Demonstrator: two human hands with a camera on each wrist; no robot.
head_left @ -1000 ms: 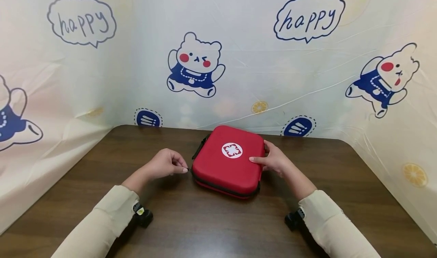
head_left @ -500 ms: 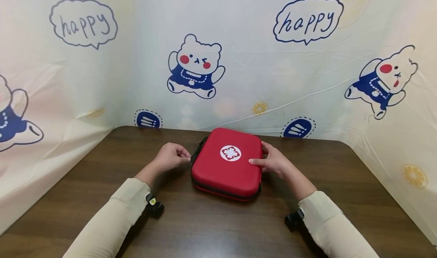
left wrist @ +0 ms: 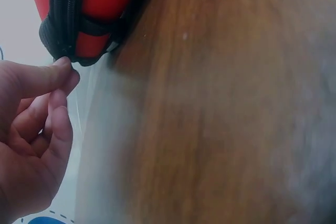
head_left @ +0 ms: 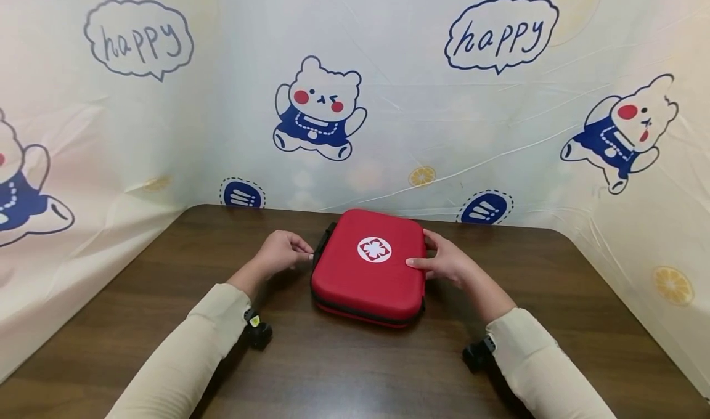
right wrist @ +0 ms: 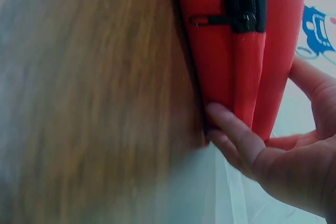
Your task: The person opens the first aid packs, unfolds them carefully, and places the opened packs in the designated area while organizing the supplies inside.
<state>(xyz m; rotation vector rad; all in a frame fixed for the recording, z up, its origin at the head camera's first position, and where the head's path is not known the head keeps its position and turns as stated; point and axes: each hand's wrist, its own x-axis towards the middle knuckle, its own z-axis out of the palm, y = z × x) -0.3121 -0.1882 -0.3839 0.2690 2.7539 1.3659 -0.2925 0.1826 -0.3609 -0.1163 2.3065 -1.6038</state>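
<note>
A red first-aid case (head_left: pixel 368 277) with a white round emblem lies on the wooden table, its lid down. At its left side my left hand (head_left: pixel 281 252) pinches a zipper pull between thumb and fingertips. In the left wrist view that left hand (left wrist: pixel 37 119) is right at the black zipper (left wrist: pixel 65 9), with most of the pull hidden by the fingers. My right hand (head_left: pixel 449 260) grips the case's right side, thumb on the lid and fingers lower down. Another zipper pull (right wrist: pixel 210 20) hangs near the right hand (right wrist: pixel 283 156) in the right wrist view.
A black handle (head_left: pixel 325 239) runs along the case's left side. The brown table (head_left: pixel 333 370) reaches back to a printed cloth (head_left: pixel 399 117) with cartoon bears. Each wrist carries a small black camera, such as the left wrist camera (head_left: pixel 259 336).
My left hand has moved from the case's front left corner back along its left side, pinching the zipper pull. The right hand keeps its grip on the case.
</note>
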